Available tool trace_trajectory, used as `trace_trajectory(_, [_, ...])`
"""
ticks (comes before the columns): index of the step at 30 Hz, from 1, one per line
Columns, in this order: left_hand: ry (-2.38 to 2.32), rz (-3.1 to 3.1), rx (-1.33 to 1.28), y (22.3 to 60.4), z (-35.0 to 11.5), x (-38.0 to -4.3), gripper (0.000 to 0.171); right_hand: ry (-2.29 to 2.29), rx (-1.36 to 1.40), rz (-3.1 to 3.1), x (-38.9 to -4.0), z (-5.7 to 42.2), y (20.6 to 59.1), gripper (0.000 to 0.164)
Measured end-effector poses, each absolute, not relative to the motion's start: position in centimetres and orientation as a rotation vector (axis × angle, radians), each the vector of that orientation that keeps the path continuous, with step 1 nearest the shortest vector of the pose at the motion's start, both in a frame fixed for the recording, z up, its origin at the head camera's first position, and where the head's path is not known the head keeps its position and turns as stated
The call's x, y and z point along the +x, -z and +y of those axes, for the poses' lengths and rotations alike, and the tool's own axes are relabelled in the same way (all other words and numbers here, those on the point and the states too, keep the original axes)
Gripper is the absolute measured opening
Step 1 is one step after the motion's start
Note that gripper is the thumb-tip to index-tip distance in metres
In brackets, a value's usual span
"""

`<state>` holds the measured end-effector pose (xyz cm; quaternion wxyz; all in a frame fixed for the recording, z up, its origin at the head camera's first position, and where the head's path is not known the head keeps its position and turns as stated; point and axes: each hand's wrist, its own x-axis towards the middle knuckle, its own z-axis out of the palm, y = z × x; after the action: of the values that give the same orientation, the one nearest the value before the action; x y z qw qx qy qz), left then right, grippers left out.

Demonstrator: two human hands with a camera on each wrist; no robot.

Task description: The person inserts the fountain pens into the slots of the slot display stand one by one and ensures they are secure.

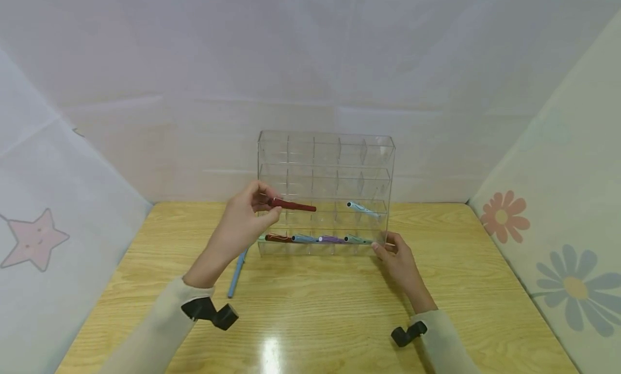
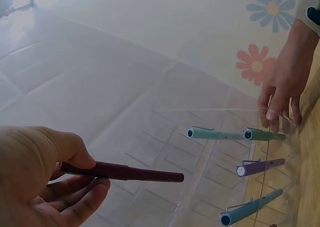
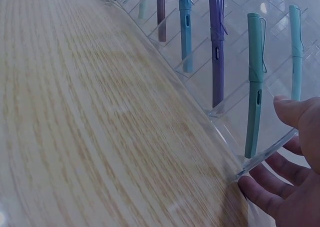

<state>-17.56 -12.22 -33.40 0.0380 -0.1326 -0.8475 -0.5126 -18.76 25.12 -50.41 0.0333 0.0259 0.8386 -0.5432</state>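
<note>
My left hand (image 1: 242, 215) pinches a dark red pen (image 1: 298, 206) between thumb and fingers, in front of a clear compartment rack (image 1: 391, 185). The pen lies nearly level, its free end pointing right. At the rack's lower right corner my right hand (image 1: 400, 262) grips the side, thumb in front and fingers round behind. Along the bottom row sit a brownish-red pen (image 1: 278, 238), a blue pen (image 1: 304, 239), a purple pen (image 3: 217, 52) and a green pen (image 3: 255, 87), plus a pale green pen partly hidden by the left hand. One row up, at right, is a light blue pen (image 1: 364, 209).
Another blue pen (image 1: 236, 276) lies on the wooden table (image 1: 310, 309) left of the rack, its upper end near the left forearm. Pale cloth walls stand behind and on both sides. A printed star (image 1: 36, 238) is on the left one, flowers on the right.
</note>
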Motion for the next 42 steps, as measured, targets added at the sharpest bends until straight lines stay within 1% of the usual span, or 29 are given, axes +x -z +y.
trace_trajectory(13, [1.566,-2.608,-0.535,34.6,-8.3,-20.0,0.02,1.706,0.019,2.568,-18.5,25.4,50.8,0.059])
trace_trajectory(21, [1.497,-2.679,-0.5,35.7,-6.7,-21.4,0.02,1.701,0.016,2.577,-18.5,25.4,50.7,0.058])
trace_trajectory(35, [1.381,-2.755,-0.605,36.5,-4.1,-22.6,0.015,1.723,0.042,2.542,-18.7,25.4,50.8,0.059])
trace_trajectory(42, [1.243,-2.795,-0.616,36.5,-3.1,-22.8,0.015,1.735,0.047,2.519,-18.9,25.4,50.9,0.06])
